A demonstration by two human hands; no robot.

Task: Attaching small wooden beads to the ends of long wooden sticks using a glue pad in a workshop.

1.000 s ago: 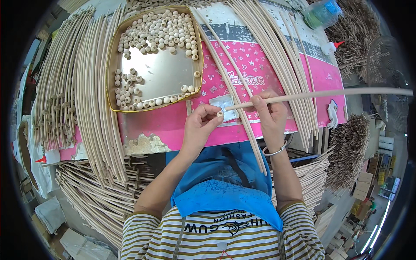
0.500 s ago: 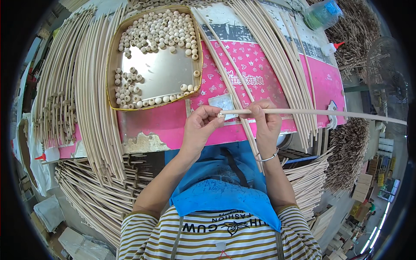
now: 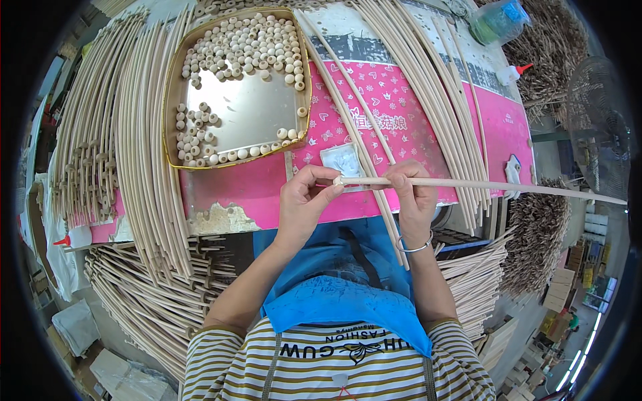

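wooden bead (image 3: 338, 181), pinched by the left hand (image 3: 301, 204) above the near edge of the tabletop (image 3: 247, 184), appears to meet the stick (image 3: 468, 182) the right hand (image 3: 417, 200) grips; its long free end could sag, prying the bead loose.

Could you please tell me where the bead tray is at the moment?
In the head view, the bead tray lies left of centre on the table, just right of a bundle of rods and beyond the left hand.
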